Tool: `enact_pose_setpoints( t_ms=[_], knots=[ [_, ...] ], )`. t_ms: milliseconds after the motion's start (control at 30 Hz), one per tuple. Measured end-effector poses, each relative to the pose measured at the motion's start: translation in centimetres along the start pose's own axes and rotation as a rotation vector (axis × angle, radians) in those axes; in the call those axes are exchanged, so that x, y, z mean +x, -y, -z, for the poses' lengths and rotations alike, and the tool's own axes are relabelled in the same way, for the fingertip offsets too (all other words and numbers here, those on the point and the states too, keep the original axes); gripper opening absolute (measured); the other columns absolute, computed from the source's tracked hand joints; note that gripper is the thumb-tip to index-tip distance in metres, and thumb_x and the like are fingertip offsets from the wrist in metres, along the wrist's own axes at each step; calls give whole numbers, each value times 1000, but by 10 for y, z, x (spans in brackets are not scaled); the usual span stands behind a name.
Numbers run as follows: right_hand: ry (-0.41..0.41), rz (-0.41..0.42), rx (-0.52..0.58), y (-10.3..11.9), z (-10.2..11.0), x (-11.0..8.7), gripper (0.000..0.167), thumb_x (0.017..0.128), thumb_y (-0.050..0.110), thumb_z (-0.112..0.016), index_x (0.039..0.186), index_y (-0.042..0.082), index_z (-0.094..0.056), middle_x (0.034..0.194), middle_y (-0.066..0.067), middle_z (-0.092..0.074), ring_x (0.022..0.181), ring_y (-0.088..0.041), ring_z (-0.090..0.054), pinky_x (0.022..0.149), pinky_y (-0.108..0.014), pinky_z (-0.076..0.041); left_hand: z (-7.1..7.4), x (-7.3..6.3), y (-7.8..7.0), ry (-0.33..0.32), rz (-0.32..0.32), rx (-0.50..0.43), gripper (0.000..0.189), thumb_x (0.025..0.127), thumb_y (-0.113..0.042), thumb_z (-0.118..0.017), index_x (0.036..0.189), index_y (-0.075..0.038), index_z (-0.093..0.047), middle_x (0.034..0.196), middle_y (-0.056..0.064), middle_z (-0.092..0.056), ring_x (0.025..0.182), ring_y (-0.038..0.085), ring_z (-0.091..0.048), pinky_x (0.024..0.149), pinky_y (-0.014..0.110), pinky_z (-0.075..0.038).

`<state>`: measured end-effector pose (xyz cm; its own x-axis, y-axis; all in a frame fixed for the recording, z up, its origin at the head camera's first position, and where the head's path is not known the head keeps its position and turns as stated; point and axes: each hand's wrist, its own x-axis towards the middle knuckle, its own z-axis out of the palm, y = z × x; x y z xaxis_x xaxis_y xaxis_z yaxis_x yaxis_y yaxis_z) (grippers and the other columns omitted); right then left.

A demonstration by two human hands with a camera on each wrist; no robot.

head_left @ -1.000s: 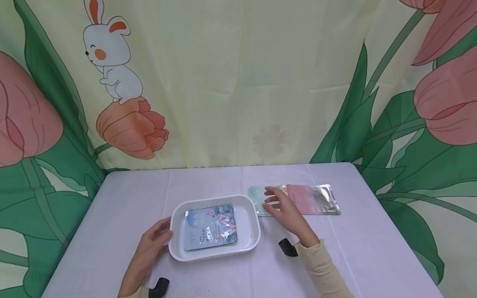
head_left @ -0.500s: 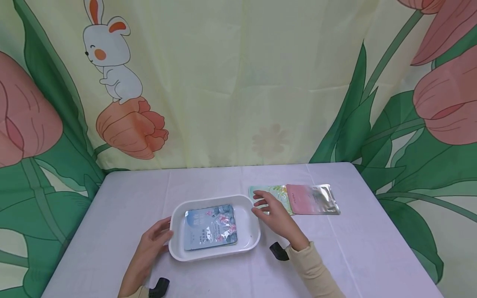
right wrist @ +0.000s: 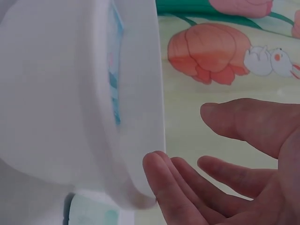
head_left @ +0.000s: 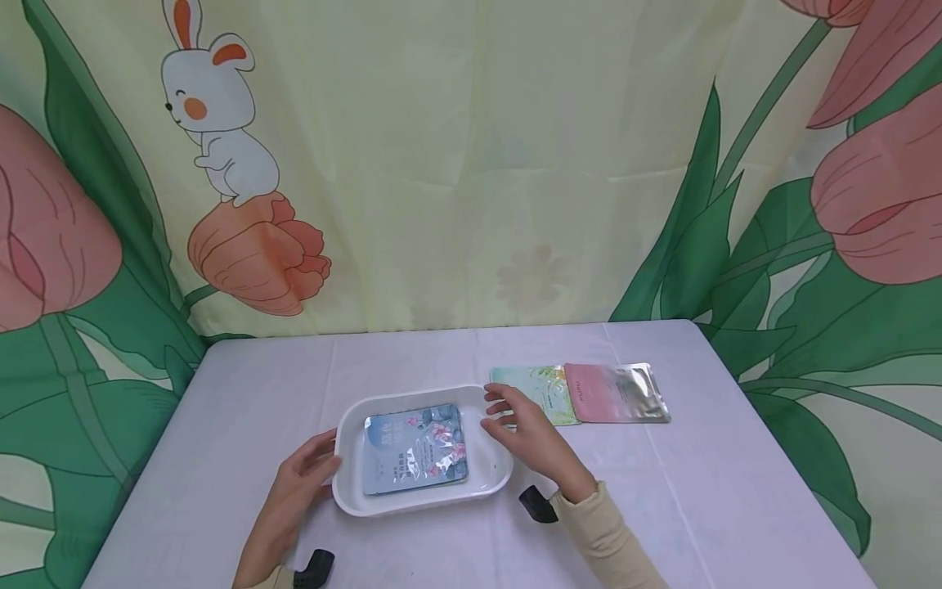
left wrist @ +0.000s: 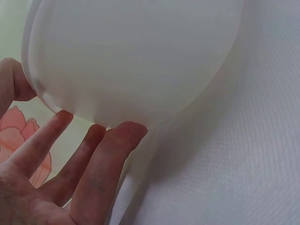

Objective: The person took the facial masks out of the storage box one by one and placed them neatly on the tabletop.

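A white oblong tray [head_left: 487, 470] stands on the table, holding a shiny blue sachet [head_left: 414, 450] with pink flowers and writing, like a sheet mask packet. My left hand [head_left: 290, 491] is at the tray's left end. In the left wrist view its fingertips [left wrist: 133, 129] touch the tray's outer wall, the fingers spread and fairly straight. At the opposite end, my right hand [head_left: 536, 438] reaches over the rim with relaxed fingers, nothing between them. The right wrist view shows one fingertip [right wrist: 153, 161] right at the rim, the thumb [right wrist: 220, 119] apart from it.
Behind the right hand lie a green flowered sachet [head_left: 548, 384] and, overlapping its edge, a pink and silver sachet [head_left: 614, 394]. A white cloth covers the table [head_left: 412, 360]. A curtain [head_left: 471, 164] with a rabbit and tulips hangs behind it.
My right hand has moved left and slightly toward me, from over the green sachet to the tray's right rim. The left hand, tray and sachets stay put.
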<state>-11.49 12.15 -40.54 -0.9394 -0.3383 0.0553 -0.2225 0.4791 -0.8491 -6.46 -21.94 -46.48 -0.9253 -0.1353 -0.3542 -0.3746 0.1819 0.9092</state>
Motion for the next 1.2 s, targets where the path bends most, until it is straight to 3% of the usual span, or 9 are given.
enact_pose_setpoints(
  t_ms=[400, 933, 1200],
  knots=[
    [62, -30, -36, 9, -22, -2, 54, 95, 13, -66, 143, 0, -43, 133, -19, -56, 114, -32, -61, 97, -46, -54, 0, 1, 0, -2, 5, -3, 58, 94, -31, -67, 146, -18, -46, 149, 13, -47, 129, 32, -53, 87, 36, -58],
    [103, -85, -53, 17, -47, 1, 61, 92, 15, -69, 142, -6, -41, 128, -23, -55, 113, -36, -59, 95, -52, -53, 0, 1, 0, -8, 1, -6, 58, 94, -29, -66, 147, -17, -45, 148, 14, -47, 131, 34, -51, 89, 37, -58],
    [123, -89, -137, 16, -55, 4, 67, 91, 14, -71, 145, -9, -38, 141, -27, -49, 128, -39, -52, 107, -55, -43, -1, -1, -1, -11, 7, -7, 58, 94, -29, -68, 146, -18, -46, 148, 13, -47, 130, 33, -52, 88, 35, -58]
  ],
)
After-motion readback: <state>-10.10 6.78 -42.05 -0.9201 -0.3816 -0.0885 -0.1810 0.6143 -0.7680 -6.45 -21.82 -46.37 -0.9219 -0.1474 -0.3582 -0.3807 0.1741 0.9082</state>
